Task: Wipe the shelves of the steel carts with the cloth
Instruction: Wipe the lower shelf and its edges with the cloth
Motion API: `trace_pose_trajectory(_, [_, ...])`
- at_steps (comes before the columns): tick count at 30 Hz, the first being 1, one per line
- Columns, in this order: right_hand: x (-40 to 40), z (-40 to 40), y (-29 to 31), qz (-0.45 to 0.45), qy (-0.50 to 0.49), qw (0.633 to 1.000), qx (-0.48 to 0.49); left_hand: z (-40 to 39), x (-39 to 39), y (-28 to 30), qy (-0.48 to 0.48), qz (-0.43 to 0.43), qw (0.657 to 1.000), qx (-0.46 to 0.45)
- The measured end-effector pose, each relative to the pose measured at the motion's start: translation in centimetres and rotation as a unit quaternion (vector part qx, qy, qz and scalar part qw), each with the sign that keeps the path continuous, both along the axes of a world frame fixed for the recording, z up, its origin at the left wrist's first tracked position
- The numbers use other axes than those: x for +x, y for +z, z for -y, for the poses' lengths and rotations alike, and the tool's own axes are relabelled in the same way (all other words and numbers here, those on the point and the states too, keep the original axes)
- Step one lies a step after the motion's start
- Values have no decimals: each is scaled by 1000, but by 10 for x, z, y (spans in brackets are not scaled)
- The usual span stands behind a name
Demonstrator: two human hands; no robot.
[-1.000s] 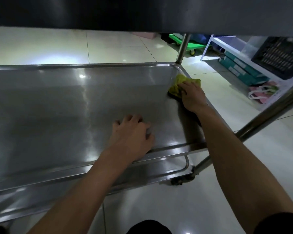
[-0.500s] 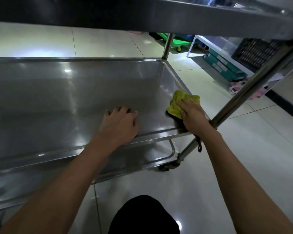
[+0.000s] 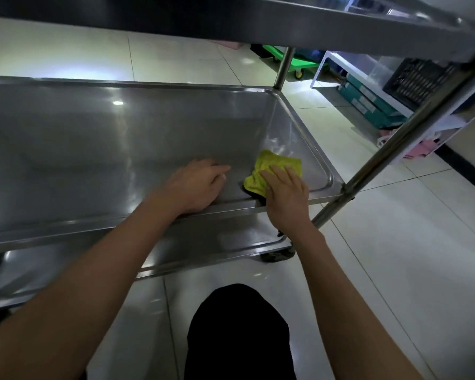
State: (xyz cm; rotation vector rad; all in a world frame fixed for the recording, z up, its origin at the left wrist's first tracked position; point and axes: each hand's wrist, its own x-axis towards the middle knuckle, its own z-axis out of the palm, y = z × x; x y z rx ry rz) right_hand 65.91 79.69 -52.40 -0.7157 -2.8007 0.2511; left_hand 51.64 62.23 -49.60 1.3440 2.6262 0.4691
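Since half a second ago, the crumpled yellow-green microfibre cloth has slid from the shelf's right rim inward, toward the other hand, and the right hand riding it has come with it. It lies on the middle shelf of the stainless steel cart, near that shelf's front right corner, at about 4 o'clock on the tray. Its long axis runs roughly from 8 o'clock to 2 o'clock; a dark underside shows at its near edge.

The right hand presses flat on the cloth, fingers fairly straight and spread over the fabric, pointing toward 11 o'clock. The left hand rests on the bare steel just beside the cloth at its 9 o'clock, not touching it, fingers loosely extended toward 2 o'clock and holding nothing.

A lower steel shelf shows beneath the front rim, and the underside of the top shelf crosses the upper view. A round steel post rises at 3 o'clock, tilted in the wide lens. Beyond it on the pale tiled floor are teal boxes, a black slatted crate and a green wheeled dolly. Labels on the boxes are too small to read.
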Motion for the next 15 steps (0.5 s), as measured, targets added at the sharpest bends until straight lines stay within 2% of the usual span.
trace_pose_trajectory(3, [-6,13,-1,-2,8,1000,8,49,4,3,30,-36,998,51])
trace_pose_trajectory(9, [-25,57,-3,-23,51,998,6,139,15,-4,90,-91,992,-14])
trace_pose_trajectory(15, [-47,117,-4,-28,97,995,20,170,16,-11,127,-100,987,10])
